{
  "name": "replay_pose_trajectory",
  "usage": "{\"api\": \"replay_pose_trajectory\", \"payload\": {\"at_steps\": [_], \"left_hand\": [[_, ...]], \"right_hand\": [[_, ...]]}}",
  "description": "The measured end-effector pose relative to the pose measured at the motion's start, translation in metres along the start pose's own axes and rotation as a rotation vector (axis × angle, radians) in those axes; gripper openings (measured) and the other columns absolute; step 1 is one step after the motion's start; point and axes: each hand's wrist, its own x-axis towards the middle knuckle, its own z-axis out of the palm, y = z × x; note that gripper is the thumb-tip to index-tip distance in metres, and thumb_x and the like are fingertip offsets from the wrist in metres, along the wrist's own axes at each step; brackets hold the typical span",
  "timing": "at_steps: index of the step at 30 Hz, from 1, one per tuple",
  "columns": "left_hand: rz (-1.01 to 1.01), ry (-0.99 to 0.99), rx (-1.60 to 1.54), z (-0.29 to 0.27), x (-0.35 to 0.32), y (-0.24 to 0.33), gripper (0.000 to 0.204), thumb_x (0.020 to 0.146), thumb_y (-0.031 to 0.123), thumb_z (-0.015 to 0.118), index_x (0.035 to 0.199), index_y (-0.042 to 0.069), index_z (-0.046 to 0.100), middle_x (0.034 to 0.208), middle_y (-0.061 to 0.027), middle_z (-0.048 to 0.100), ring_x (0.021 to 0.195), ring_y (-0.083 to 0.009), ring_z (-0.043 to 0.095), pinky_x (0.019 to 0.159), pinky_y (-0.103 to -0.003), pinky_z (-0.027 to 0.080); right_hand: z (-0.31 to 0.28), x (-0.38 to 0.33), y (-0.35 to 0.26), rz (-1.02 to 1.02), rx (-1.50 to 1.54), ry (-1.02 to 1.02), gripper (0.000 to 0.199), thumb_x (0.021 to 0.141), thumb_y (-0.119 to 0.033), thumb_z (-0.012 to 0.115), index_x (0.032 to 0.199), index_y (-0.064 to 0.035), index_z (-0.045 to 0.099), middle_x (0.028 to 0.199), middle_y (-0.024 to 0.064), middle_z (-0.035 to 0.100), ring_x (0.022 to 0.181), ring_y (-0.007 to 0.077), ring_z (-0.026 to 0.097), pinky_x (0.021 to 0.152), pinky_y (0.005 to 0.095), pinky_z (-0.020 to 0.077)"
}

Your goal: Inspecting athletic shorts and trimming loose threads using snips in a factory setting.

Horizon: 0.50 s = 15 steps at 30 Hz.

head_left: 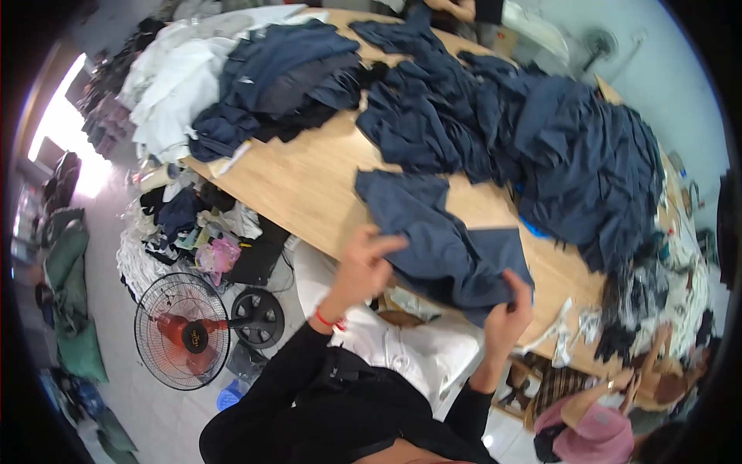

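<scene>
A dark blue piece of cloth (433,232) lies at the near edge of a long wooden table (301,185). My left hand (363,267) grips its near left edge, fingers curled over the fabric. At the piece's lower right corner my right hand (510,313) pinches the cloth. Both sleeves are black, and a red band circles my left wrist. A big heap of similar dark blue pieces (556,147) covers the table beyond and to the right.
A second dark pile (286,77) and white cloth (178,85) lie at the table's far left. A standing fan (185,329) and a clutter of scraps (185,224) are on the floor to the left. Another person in a pink cap (595,433) sits at lower right.
</scene>
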Motion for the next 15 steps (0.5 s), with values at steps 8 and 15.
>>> {"api": "replay_pose_trajectory", "payload": {"at_steps": [8,15], "left_hand": [[-0.002,-0.542,-0.328,0.039,0.025,-0.018,0.058,0.087,-0.005,0.085,0.142,0.000,0.068,0.132,-0.0132,0.076,0.115,-0.0218,0.076,0.105,-0.038,0.061],[0.408,0.443,0.108,-0.110,0.232,0.006,0.046,0.088,-0.005,0.071,0.133,0.003,0.076,0.117,-0.0227,0.080,0.114,-0.0384,0.080,0.101,-0.045,0.060]], "right_hand": [[0.018,-0.018,-0.083,-0.331,0.102,-0.448,0.050,0.087,0.014,0.072,0.132,-0.0030,0.082,0.143,0.0226,0.076,0.129,0.0394,0.077,0.108,0.0424,0.0604],[-0.035,-0.031,-0.033,0.012,0.191,-0.235,0.033,0.103,0.011,0.066,0.133,0.0047,0.079,0.130,0.0219,0.081,0.121,0.0309,0.080,0.110,0.0396,0.0591]]}}
